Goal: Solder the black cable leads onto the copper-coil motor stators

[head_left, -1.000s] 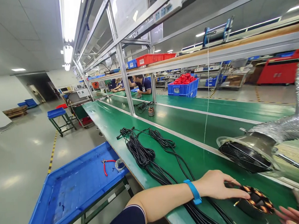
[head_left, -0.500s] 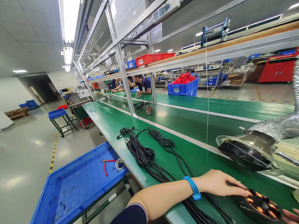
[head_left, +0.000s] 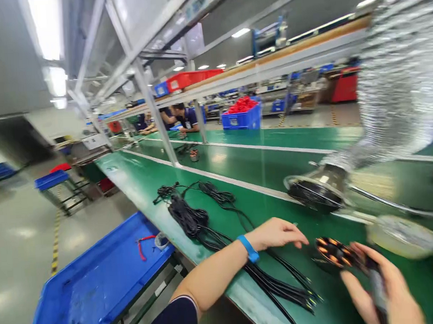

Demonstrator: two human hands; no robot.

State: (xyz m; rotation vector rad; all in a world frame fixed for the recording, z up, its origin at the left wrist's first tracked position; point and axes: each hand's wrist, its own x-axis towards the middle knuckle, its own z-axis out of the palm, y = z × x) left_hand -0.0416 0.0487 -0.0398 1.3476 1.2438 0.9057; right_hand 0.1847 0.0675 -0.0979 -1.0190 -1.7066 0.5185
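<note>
A round motor stator (head_left: 332,252) with copper windings and a dark rim rests on the green bench at the lower right. My left hand (head_left: 280,232), with a blue band at the wrist, is just left of it. Its fingers are loosely bent and apart, with nothing visible in them. On the stator's right side, my right hand (head_left: 389,281) is wrapped round a dark-handled tool (head_left: 377,284), whose blurred tip points at the windings. Below my left forearm run black cables (head_left: 277,282) with stripped ends. Their coiled bundle (head_left: 186,216) lies farther up the bench.
A fume hood (head_left: 316,193) on a silver duct (head_left: 394,85) hangs beyond the stator. At left stands a blue tray (head_left: 99,279) holding red-handled pliers (head_left: 143,247) and a tape roll (head_left: 161,240). Another stator (head_left: 194,155) sits farther back. Co-workers (head_left: 188,117) sit beyond the uprights.
The view has swung right. My left hand has come off the stator's edge. My right hand has come farther into view, with the dark-handled tool now visible in it.
</note>
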